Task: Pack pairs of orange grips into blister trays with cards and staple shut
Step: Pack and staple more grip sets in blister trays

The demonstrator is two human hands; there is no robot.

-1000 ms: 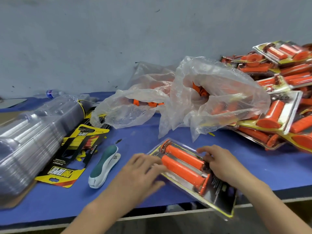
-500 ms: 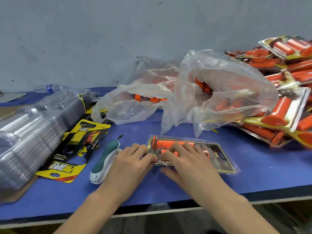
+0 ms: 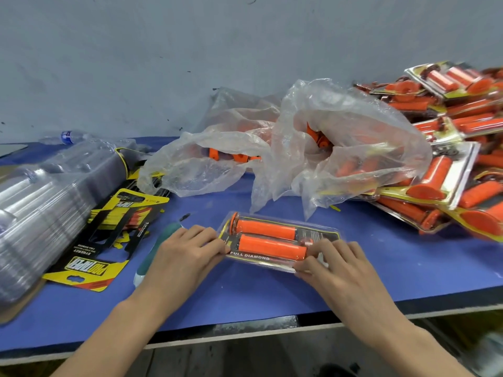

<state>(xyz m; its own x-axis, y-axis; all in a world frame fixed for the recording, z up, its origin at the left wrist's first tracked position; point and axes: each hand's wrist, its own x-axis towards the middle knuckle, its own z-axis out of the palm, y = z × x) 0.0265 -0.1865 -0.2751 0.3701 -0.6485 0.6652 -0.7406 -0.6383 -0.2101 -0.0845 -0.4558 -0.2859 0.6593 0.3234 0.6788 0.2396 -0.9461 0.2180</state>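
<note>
A clear tray (image 3: 321,234) lies flat on the blue bench (image 3: 408,257), near the middle of its front edge, long side along that edge. Inside it two orange handles (image 3: 265,229) lie side by side, flanged ends to the left, over a black-and-yellow card (image 3: 317,236) printed FULL DIAMOND. The left grip (image 3: 185,251) is clamped on the tray's left end, fingertips curled onto its rim. The right grip (image 3: 337,268) is clamped on the tray's front edge near the right corner, pinching it between thumb and fingers. A green-and-white stapler (image 3: 170,233) lies just left of the tray, mostly hidden under the left grip. Toward the left edge a fanned heap of loose cards (image 3: 89,265) lies beside a long stack of empty trays (image 3: 40,202). A bottle (image 3: 68,136) lies at the back left corner. Two crumpled clear bags (image 3: 353,126) holding more orange handles sit at the back middle. A pile of finished packs (image 3: 449,170) fills the right end.
</note>
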